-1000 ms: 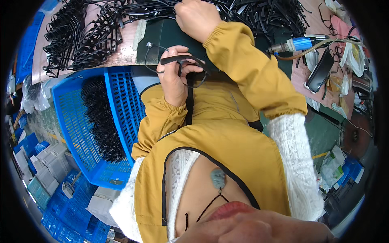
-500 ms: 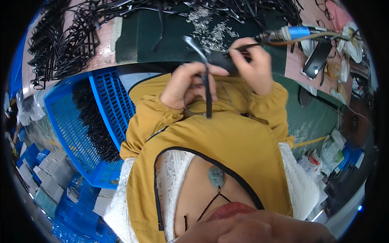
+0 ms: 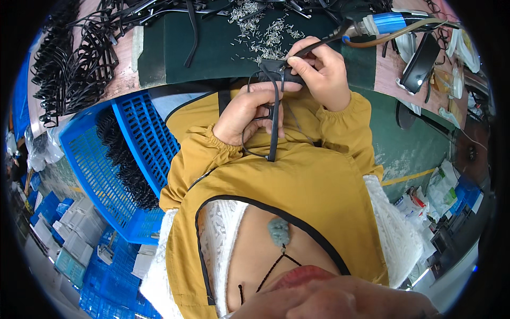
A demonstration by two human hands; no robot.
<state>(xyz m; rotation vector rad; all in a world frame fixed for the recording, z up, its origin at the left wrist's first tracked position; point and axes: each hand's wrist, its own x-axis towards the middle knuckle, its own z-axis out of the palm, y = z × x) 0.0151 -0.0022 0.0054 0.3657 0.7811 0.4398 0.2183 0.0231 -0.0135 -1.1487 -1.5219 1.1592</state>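
Note:
My left hand (image 3: 248, 112) is closed around a black eyeglass frame (image 3: 274, 122) over my lap, just in front of the table edge. One long dark arm of the frame points down toward my body, and its thin rim loops below my fingers. My right hand (image 3: 322, 72) pinches a slim black eyeglass temple (image 3: 325, 41) that slants up to the right. Its lower end is by the top of the frame, over a small dark block (image 3: 273, 66) at the table edge; whether they touch is unclear. Small silver pins (image 3: 268, 40) lie scattered beyond.
A blue-handled tool with a hose (image 3: 387, 24) lies at right, near a black phone (image 3: 421, 64). Heaped black eyeglass frames (image 3: 79, 69) cover the table's left. One loose temple (image 3: 191, 37) lies on the green mat (image 3: 172, 58). Blue baskets (image 3: 143, 143) stand at lower left.
My right hand has moved slightly up and left, bringing the temple's lower end close to the frame. The frame in my left hand has turned a little; my left hand stays closed on it.

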